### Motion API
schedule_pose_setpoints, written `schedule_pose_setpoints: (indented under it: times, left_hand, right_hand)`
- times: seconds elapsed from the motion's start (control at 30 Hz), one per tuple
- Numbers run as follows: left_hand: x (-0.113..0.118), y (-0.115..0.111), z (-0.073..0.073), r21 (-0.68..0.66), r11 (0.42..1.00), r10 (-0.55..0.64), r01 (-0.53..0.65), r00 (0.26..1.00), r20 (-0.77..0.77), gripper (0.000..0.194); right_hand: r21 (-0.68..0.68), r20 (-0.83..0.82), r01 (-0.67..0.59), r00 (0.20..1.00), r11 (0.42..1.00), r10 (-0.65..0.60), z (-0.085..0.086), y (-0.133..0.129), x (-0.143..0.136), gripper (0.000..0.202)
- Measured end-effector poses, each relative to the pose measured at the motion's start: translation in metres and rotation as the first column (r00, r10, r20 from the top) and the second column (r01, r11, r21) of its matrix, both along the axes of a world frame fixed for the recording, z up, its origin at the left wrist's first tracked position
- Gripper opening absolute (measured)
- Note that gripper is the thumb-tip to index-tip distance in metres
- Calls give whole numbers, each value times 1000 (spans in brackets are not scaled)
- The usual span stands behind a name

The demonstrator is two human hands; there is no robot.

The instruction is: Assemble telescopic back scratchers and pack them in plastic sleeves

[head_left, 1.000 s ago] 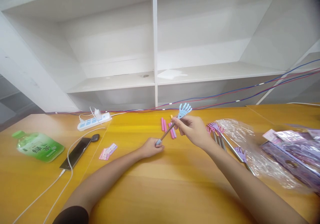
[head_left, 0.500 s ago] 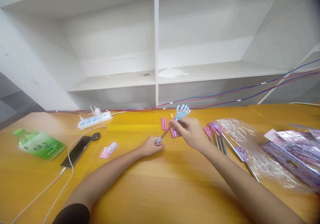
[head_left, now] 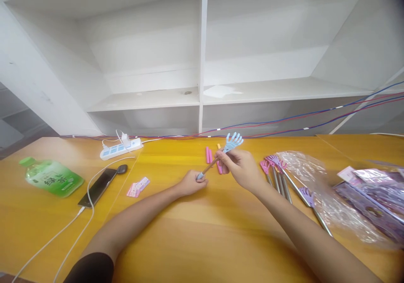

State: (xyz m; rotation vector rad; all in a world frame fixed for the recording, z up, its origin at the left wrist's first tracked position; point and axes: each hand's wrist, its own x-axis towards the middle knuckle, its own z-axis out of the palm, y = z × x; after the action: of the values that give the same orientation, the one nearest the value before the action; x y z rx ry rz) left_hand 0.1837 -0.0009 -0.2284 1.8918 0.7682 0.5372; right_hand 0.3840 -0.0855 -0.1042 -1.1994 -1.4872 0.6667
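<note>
A blue hand-shaped back scratcher (head_left: 232, 142) with a metal rod is held at a slant between my two hands. My left hand (head_left: 191, 182) is closed round its lower end, where a bit of light blue handle shows. Near the head, my right hand (head_left: 240, 165) pinches the rod between thumb and fingers. Just behind the hands lie pink tubes (head_left: 208, 155) and a yellow-tipped piece (head_left: 219, 147), partly hidden by my right hand. To the right, several back scratchers with pink and purple hand heads (head_left: 274, 161) rest on metal rods.
Clear plastic wrap (head_left: 303, 165) and a purple box (head_left: 362, 198) of packaged items lie at the right. Small pink and purple cards (head_left: 138, 187) are left of my hands. Farther left are a phone (head_left: 98, 187), a green bottle (head_left: 53, 177) and a power strip (head_left: 121, 149) with white cables.
The view has shifted slightly. Both hands keep their hold on the back scratcher, with hardly any movement relative to the table.
</note>
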Motion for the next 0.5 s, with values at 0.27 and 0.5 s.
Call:
schedule_pose_setpoints:
  times: [0.27,0.5]
  left_hand:
    - [0,1,-2,2,1000,6,-6,1000,-1,45]
    - [0,1,-3,7,1000,-1,1,1000,-1,46]
  right_hand:
    - [-43,-29,-35,999,998,34,-5,2,1,64]
    - [-26,-3,-37,999,999,37,-8,2,-2,62]
